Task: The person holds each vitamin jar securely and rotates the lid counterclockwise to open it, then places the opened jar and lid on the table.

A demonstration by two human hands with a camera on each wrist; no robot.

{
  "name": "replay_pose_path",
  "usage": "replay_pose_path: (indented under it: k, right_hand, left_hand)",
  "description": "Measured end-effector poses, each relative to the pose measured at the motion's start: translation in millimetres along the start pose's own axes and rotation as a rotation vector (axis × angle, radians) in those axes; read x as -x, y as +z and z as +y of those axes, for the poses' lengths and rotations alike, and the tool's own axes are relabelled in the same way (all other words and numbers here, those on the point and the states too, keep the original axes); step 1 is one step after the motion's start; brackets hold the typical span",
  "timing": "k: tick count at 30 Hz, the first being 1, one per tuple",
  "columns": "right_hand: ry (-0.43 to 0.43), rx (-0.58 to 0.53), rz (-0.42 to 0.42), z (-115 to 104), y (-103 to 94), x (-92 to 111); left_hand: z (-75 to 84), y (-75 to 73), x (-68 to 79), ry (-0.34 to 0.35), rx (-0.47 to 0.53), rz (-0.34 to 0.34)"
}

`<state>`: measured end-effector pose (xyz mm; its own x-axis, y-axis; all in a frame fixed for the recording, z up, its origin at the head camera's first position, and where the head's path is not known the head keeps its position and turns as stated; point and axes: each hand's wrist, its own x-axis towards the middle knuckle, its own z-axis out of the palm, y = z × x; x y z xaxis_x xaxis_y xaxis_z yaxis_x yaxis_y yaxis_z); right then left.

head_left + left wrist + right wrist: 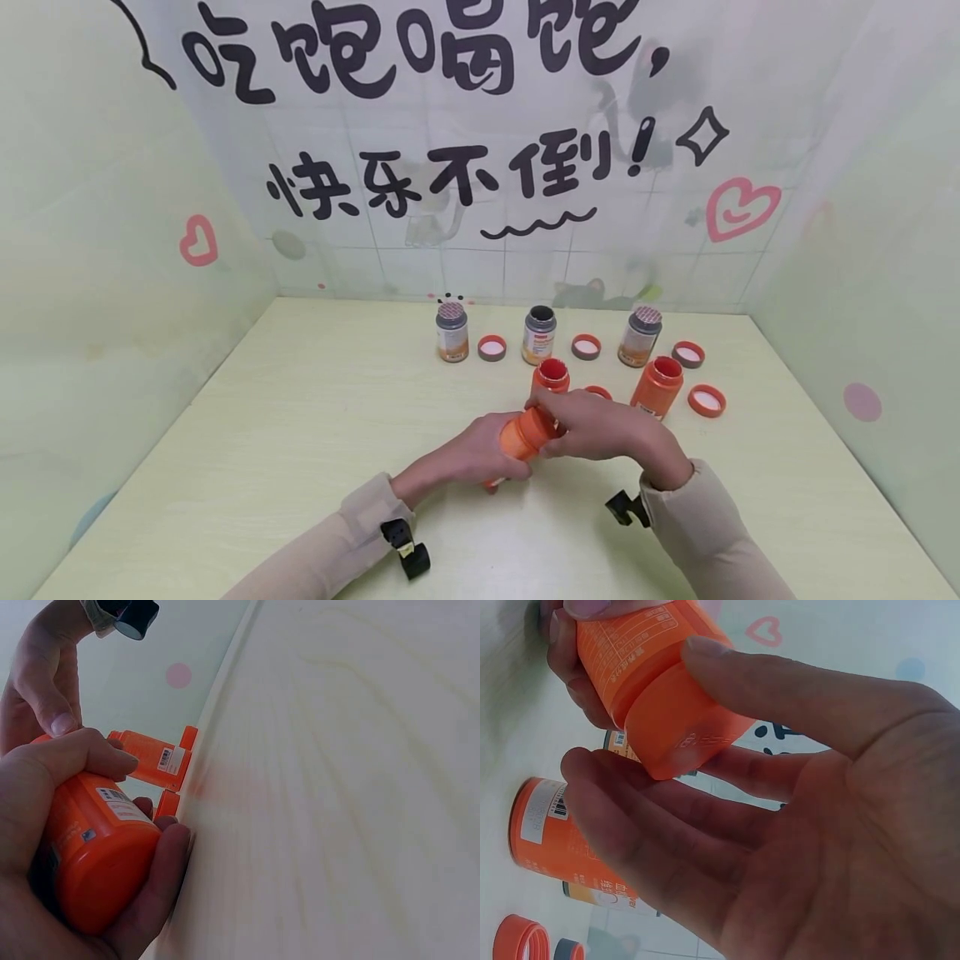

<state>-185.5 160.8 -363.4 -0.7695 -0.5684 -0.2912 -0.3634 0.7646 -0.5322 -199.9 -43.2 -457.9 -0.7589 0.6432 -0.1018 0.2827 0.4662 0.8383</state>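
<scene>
My left hand [478, 450] grips a tilted orange bottle [105, 862] by its body, with the base toward the left wrist camera. On its top sits an orange cap [682, 724]. My right hand [600, 427] holds this cap between thumb and fingers; in the right wrist view the thumb lies on the cap's edge and the fingers curve round its other side. Just behind the hands stands an uncapped orange bottle [551, 375], partly hidden by the right hand. Another uncapped orange bottle [657, 388] stands to the right.
Along the back stand a grey-topped bottle with a foil seal [452, 333], an open grey-topped bottle [539, 336] and a second sealed bottle [640, 337]. Loose caps lie beside them, including a grey-rimmed cap [492, 347] and an orange cap [707, 400]. Printed walls enclose the table [300, 417].
</scene>
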Motion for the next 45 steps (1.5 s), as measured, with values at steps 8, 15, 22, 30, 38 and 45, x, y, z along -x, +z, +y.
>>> replay_pose_path:
  k: [8,15,22,30,38,45]
  right_hand:
    - [-0.037,0.026,0.019,-1.0,0.7,0.7]
    - [-0.131,0.007,0.092,-3.4,1.5,0.3]
    - [-0.130,0.015,0.117,-4.3,1.3,-0.2]
    - [-0.055,-0.039,0.048,-0.1,0.2,1.8]
    - [-0.026,-0.025,0.011,0.9,-2.1,2.4]
    - [-0.017,0.000,-0.003,1.2,-1.7,1.9]
  left_hand:
    - [-0.4,0.7,0.9,-0.005,0.016,-0.007]
    - [0.7,0.5,1.6,-0.018,0.006,-0.012]
    - [2.2,0.2,1.7,-0.031,-0.013,-0.011]
    - [0.9,0.4,2.1,-0.014,0.000,-0.010]
    - [-0.2,0.7,1.1,-0.011,0.011,-0.002]
    - [1.2,0.7,2.0,-0.010,0.004,0.000]
